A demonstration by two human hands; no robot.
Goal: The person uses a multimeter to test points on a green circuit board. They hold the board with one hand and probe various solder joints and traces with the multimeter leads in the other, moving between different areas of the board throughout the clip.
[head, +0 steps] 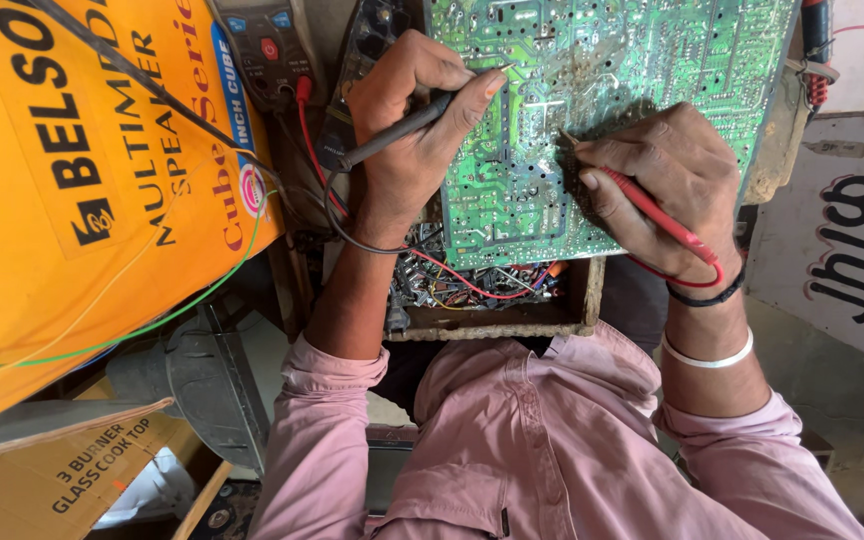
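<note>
Left hand [407, 130] fingers grip black probe [402, 128], tip right onto green circuit board [552, 130] — right hand [667, 180] fingers grip red probe [652, 212], tip up-left, both touching board

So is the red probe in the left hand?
No, the right hand holds the red probe; the left hand holds the black probe.

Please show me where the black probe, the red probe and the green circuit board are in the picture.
black probe [397, 133]: head view, on its dark handle.
red probe [652, 212]: head view, on its red handle.
green circuit board [592, 60]: head view, on its bare solder side.
</note>
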